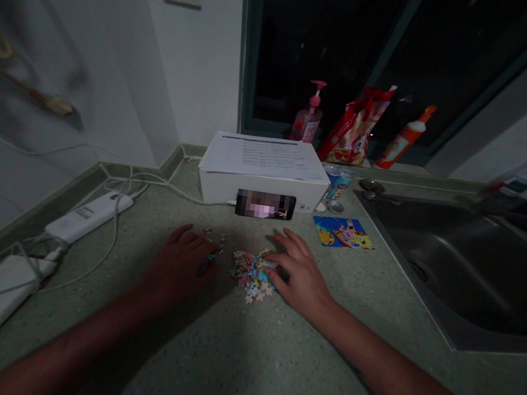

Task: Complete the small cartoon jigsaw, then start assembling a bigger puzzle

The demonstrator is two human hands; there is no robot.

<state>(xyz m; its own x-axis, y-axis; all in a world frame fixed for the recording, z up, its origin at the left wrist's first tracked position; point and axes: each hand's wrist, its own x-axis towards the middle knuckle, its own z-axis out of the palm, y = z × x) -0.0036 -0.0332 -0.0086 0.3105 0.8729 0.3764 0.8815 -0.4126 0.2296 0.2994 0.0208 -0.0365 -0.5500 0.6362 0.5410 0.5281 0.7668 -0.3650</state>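
A heap of small jigsaw puzzle pieces (252, 274) in mixed colours lies on the speckled green countertop (239, 359). My right hand (299, 272) is at the heap's right edge, fingers spread, its fingertips touching or just over the pieces. My left hand (187, 262) rests to the left of the heap, palm down with the fingers apart. A few loose pieces (222, 239) lie by its fingertips, partly hidden. Behind the heap a phone (265, 206) leans against a white box (216, 184). A colourful cartoon picture card (344, 233) lies flat to the right.
A metal sink (453, 252) takes up the right side. White power strips (89, 216) and cables run along the left wall. Printed paper (269, 157) covers the box. Small cups (340, 181), a pump bottle (307, 121), a red bag (355, 129) and an orange bottle (404, 141) stand near the window.
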